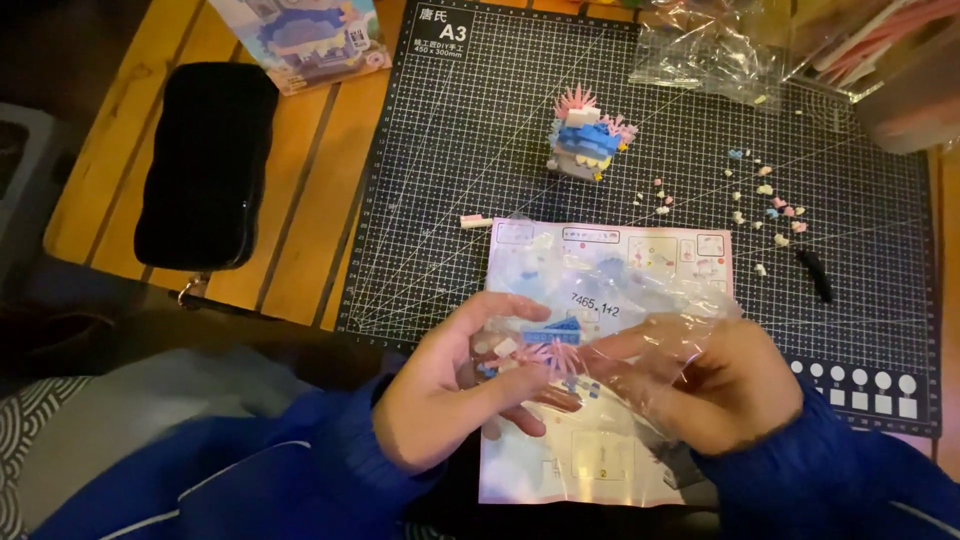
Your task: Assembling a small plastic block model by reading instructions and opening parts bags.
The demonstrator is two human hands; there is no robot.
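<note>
Cupped left hand [450, 385], right hand [725, 385] pinching bag [640, 310]

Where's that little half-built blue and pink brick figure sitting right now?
In the head view, the brick figure stands on the cutting mat, up beyond the instruction sheet and left of the scattered loose pieces, away from both hands.

Black pouch [205, 150] on wooden table [300, 230], half-built block figure [585, 140] on cutting mat [480, 120], black tool [815, 273]

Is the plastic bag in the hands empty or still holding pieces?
Holding pieces: pink and blue bricks show through the plastic bag held between left hand and right hand.
</note>
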